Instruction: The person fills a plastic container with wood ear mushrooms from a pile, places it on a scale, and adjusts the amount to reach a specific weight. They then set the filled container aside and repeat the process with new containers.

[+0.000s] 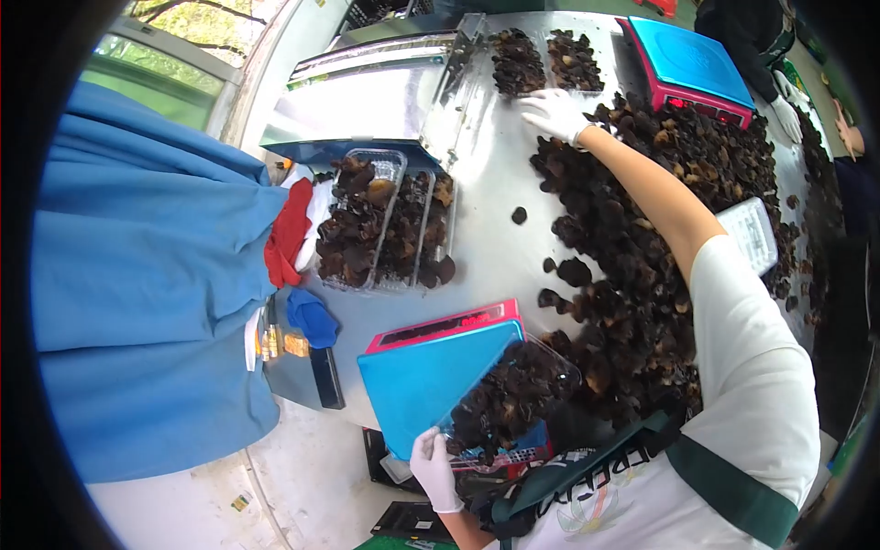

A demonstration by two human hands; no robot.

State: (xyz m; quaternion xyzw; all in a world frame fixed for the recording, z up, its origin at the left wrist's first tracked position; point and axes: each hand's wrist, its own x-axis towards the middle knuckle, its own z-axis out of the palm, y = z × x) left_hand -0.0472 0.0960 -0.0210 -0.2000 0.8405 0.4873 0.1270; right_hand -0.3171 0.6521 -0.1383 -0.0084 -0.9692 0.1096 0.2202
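Observation:
My left hand, in a white glove, pinches the corner of a clear plastic tray heaped with dark wood ear mushrooms. That tray lies tilted over the blue top of a red scale. My right hand, also gloved, reaches far across the metal table with its fingers stretched out. Its fingertips are right at the near ends of two filled trays. Beside my right forearm spreads a big pile of loose wood ear mushrooms.
Several filled clear trays stand by a shiny metal machine. A second scale is at the far end, near a co-worker's gloved hand. An upside-down clear tray rests on the pile. Blue cloth hangs at left.

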